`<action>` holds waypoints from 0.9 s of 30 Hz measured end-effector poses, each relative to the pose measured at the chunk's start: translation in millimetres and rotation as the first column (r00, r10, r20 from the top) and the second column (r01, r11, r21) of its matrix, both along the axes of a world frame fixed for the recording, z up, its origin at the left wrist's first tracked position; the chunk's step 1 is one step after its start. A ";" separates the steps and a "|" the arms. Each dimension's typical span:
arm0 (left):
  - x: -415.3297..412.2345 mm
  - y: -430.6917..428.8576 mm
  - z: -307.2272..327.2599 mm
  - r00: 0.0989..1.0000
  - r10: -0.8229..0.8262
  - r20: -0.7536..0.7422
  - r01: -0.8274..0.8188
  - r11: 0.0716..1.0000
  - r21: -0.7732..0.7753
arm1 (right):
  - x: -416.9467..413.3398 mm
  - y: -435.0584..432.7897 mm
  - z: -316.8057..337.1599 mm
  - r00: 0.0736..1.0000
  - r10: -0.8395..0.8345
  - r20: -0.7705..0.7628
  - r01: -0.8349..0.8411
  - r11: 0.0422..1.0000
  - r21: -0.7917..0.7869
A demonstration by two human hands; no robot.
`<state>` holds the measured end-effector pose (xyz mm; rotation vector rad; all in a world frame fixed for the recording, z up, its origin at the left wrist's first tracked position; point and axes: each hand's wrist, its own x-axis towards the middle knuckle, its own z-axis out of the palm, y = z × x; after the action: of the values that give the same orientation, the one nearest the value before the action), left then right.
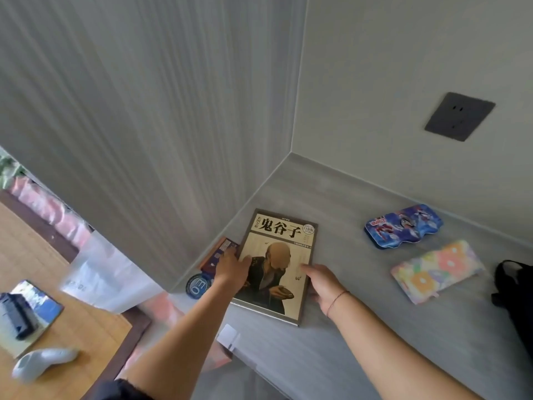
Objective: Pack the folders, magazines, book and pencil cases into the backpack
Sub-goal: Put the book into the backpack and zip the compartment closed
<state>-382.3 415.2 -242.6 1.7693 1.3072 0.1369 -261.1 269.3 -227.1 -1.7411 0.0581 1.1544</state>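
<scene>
A book (284,241) with a tan cover and black title characters lies flat on the grey desk (360,327), near the corner. My left hand (232,267) rests on its left edge, fingers curled over it. My right hand (323,282) touches its right edge, fingers spread. Under the book's left side a reddish-brown magazine or folder (222,249) sticks out. A blue tin pencil case (403,225) and a pastel flowered pencil case (438,269) lie to the right. The black backpack (516,298) shows at the right edge, mostly cut off.
Two walls meet behind the book; a dark socket plate (460,116) is on the right wall. A round blue badge (197,285) lies at the desk's left edge. A wooden table (72,327) at lower left carries a white object and a dark device.
</scene>
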 end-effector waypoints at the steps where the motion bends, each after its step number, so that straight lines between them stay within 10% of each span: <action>1: 0.2 1.8 -2.1 1.000 0.016 0.007 -0.016 0.998 -0.058 | 0.2 2.1 -1.8 1.000 -0.021 -0.017 0.021 1.000 0.000; 15: 0.4 -8.6 -10.4 0.958 0.270 0.099 -0.182 0.836 -0.518 | 21.0 -16.6 -9.8 0.955 -0.165 -0.247 0.217 0.956 0.199; 27: 85.1 -119.5 62.3 0.947 0.165 0.275 0.017 0.830 -0.558 | 79.2 -147.4 62.2 0.990 -0.137 0.018 0.126 0.951 0.281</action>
<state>-297.2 295.7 -180.2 1.1419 1.0457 0.0665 -181.9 121.9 -164.9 -1.4840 -0.0116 0.9816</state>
